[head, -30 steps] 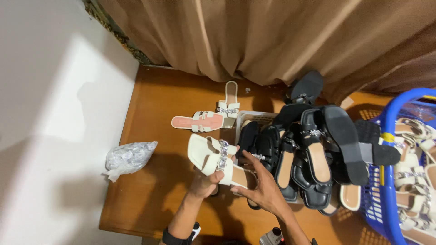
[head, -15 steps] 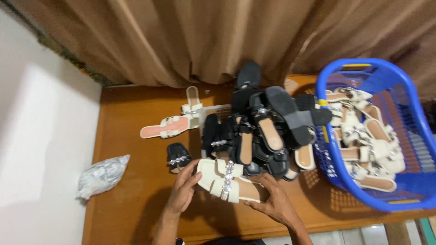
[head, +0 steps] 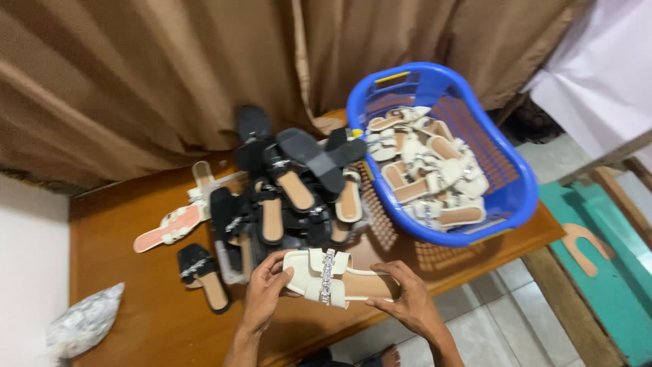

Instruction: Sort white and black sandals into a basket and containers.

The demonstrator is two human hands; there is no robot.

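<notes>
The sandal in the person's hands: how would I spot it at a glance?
Start at the wooden table with the blue basket. At the near edge, in front of the heap of black sandals, the left hand and right hand hold one cream sandal, alone with a sparkly strip down its strap.

A crumpled, clear plastic package (head: 83,324), silvery-grey and knotted into a lumpy bundle, lies at the near-left corner of the wooden surface (head: 156,319), well apart from everything else.
</notes>
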